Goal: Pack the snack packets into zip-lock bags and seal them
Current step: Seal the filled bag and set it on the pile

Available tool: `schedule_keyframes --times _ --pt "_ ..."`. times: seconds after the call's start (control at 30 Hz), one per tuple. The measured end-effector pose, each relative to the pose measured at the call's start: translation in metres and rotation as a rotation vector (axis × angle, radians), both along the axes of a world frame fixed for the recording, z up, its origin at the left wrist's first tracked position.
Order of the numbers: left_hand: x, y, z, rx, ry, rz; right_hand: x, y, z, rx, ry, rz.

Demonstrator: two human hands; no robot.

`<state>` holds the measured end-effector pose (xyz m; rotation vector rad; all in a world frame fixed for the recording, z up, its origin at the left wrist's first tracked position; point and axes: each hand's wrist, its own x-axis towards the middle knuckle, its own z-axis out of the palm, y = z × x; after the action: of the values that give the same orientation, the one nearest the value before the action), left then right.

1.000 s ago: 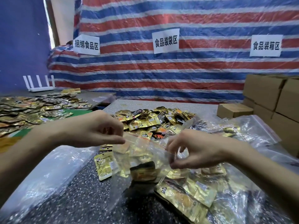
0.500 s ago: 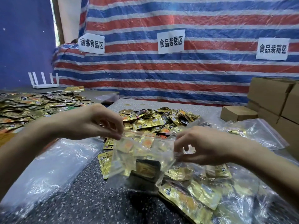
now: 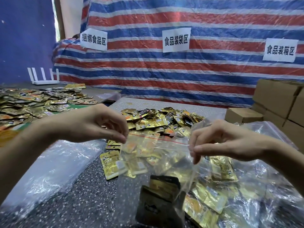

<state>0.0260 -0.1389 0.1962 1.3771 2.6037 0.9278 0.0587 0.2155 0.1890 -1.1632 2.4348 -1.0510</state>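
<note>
A clear zip-lock bag [image 3: 166, 163] with a red strip along its top hangs between my two hands above the speckled table [image 3: 92, 191]. Dark snack packets [image 3: 162, 195] sit at its bottom. My left hand [image 3: 98, 124] pinches the bag's top left corner. My right hand [image 3: 218, 142] pinches the top right end of the strip. A heap of gold snack packets [image 3: 161, 120] lies behind the bag. A few loose gold packets [image 3: 111, 163] lie under its left side.
More gold packets [image 3: 32, 102] cover a table at the left. Filled clear bags [image 3: 246, 191] pile up at the right, empty plastic bags [image 3: 49, 168] at the left. Cardboard boxes [image 3: 279, 104] stack at the far right. A striped tarp with three paper signs hangs behind.
My hands have drawn apart along the bag's top, stretching the red strip between them. The bag hangs lower and wider than before.
</note>
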Motion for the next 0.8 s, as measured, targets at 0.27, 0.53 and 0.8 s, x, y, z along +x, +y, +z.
schedule_keyframes --times 0.27,0.53,0.8 --pt "-0.003 0.006 -0.018 0.266 -0.072 0.103 0.005 0.008 -0.017 -0.198 0.205 -0.296" --pt "-0.003 0.016 -0.021 0.199 -0.068 0.236 0.008 -0.003 -0.034 0.078 0.410 -0.435" --pt "0.004 0.021 -0.025 0.087 0.059 0.351 0.011 -0.012 -0.043 0.058 0.466 -0.401"
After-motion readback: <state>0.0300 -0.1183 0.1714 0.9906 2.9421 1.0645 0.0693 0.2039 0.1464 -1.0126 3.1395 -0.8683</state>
